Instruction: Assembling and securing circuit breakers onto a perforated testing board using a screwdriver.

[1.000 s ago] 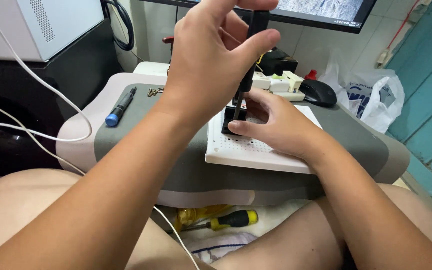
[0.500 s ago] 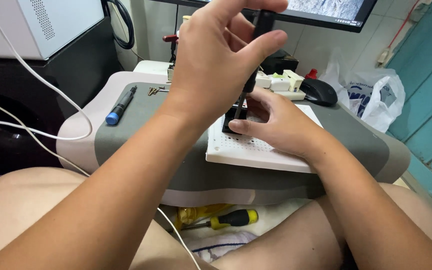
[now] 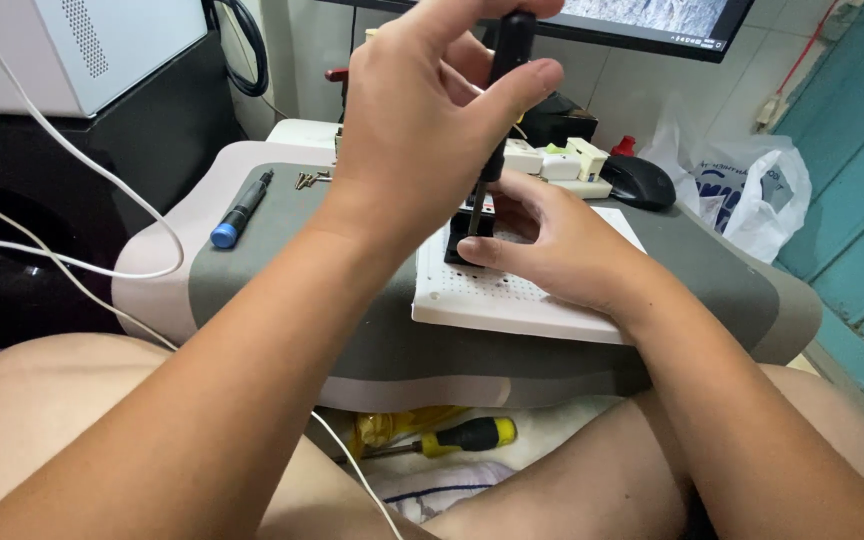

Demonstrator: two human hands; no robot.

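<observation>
My left hand grips the black handle of a screwdriver held upright, its thin shaft pointing down onto a small black part. That part sits on a white perforated board lying on a grey lap cushion. My right hand rests on the board, with its fingers pinching the black part on both sides. The screwdriver's tip is hidden behind my fingers.
A blue-capped black pen-shaped tool and a few small screws lie on the cushion's left side. A black mouse, a white plastic bag and a monitor lie beyond. A yellow-and-black screwdriver lies below, between my legs. White cables cross the left.
My left hand has shifted slightly on the screwdriver handle. The right hand and the black part have stayed in place.
</observation>
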